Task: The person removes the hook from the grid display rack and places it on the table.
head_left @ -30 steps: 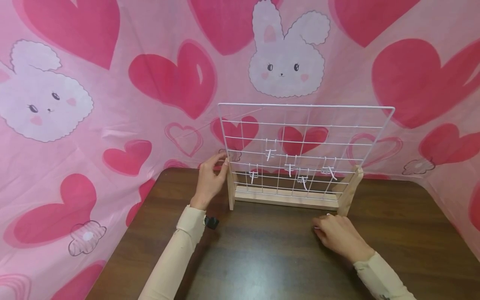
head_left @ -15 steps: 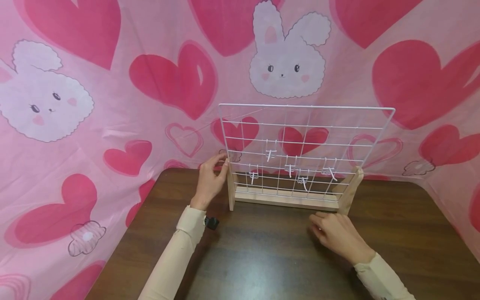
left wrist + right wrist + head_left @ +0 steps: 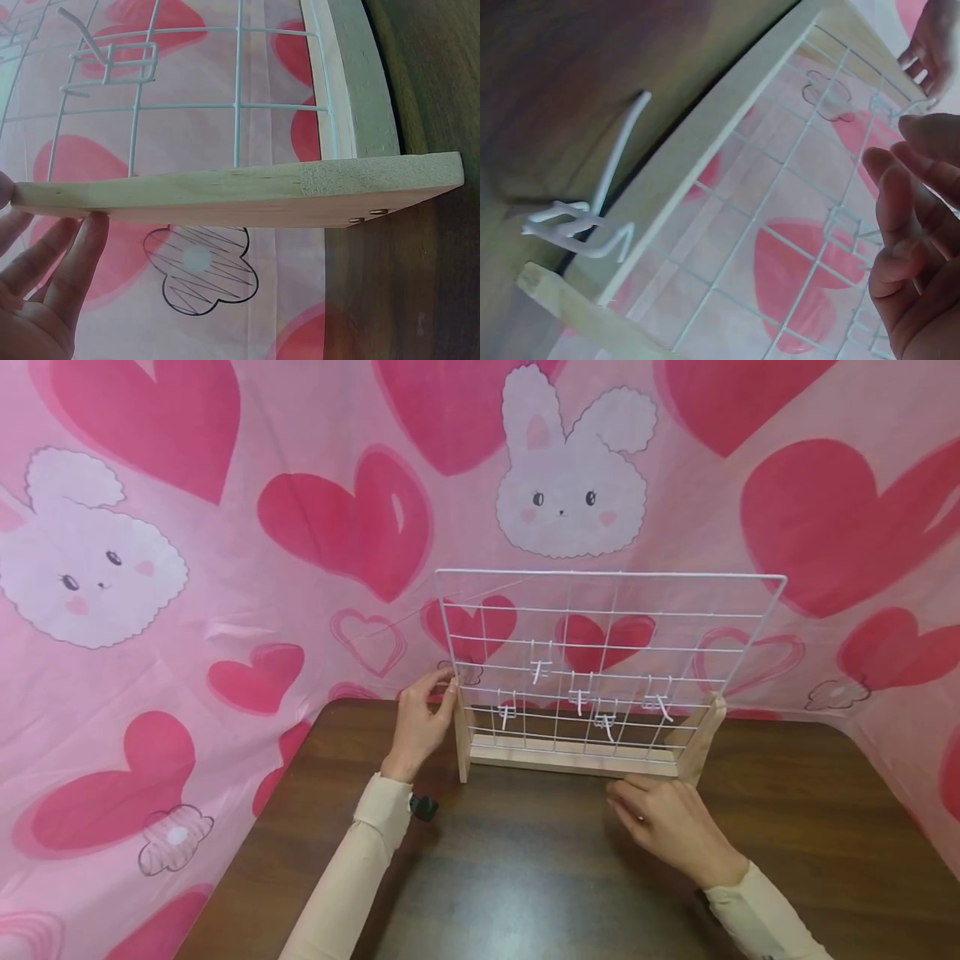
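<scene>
A display rack stands on the table, with a white wire grid (image 3: 618, 574) held upright between wooden side posts (image 3: 698, 743). My left hand (image 3: 420, 722) pinches the upper end of the left post (image 3: 225, 191) between thumb and fingers. Several white wire hooks (image 3: 538, 667) hang on the grid. Before the rack's right end is my right hand (image 3: 678, 827), fingers loosely bent with nothing between them, as the right wrist view shows its fingers (image 3: 896, 199). Another white hook (image 3: 577, 229) is by the base at the right post; the right hand hides it in the head view.
A dark brown wooden table (image 3: 525, 877) carries the rack. Close behind it hangs a pink cloth (image 3: 315, 427) printed with hearts and rabbits. A small black device (image 3: 423, 807) sits at the left wrist.
My right hand has shifted a little to the left and toward the rack. A white bit that showed beside it is out of sight now. The left hand keeps its place.
</scene>
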`<state>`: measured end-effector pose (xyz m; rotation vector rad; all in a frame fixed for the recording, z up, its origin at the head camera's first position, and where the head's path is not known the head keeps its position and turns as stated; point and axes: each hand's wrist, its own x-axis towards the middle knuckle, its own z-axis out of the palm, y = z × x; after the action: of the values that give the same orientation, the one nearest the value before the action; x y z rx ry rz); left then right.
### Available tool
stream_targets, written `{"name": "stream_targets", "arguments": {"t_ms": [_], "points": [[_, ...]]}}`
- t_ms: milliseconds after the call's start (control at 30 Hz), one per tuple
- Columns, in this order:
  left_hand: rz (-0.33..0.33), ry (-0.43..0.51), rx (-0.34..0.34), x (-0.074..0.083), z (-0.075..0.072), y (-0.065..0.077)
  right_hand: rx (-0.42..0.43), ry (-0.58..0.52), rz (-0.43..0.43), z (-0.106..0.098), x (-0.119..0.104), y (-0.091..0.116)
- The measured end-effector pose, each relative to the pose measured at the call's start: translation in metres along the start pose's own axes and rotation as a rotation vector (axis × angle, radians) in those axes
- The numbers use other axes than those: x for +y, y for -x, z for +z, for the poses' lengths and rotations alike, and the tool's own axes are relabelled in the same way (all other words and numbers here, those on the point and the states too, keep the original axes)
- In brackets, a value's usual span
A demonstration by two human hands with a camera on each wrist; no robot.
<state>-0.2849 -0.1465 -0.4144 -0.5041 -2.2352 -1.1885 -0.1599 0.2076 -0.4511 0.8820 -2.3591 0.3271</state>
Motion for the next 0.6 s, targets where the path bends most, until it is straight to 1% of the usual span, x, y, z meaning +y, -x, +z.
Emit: {"name": "stream_targets", "arguments": {"t_ms": [200, 467, 600], "points": [[0.0, 0.002, 0.001, -0.001, 0.0, 0.0, 0.052, -0.022, -0.009, -0.006, -0.005, -0.008], [0.001, 0.008, -0.004, -0.001, -0.001, 0.0, 0.106, -0.023, -0.027, -0.011, -0.008, -0.019], [-0.006, 0.012, -0.002, -0.002, 0.0, 0.001, 0.161, -0.03, -0.05, -0.012, -0.01, -0.023]]}}
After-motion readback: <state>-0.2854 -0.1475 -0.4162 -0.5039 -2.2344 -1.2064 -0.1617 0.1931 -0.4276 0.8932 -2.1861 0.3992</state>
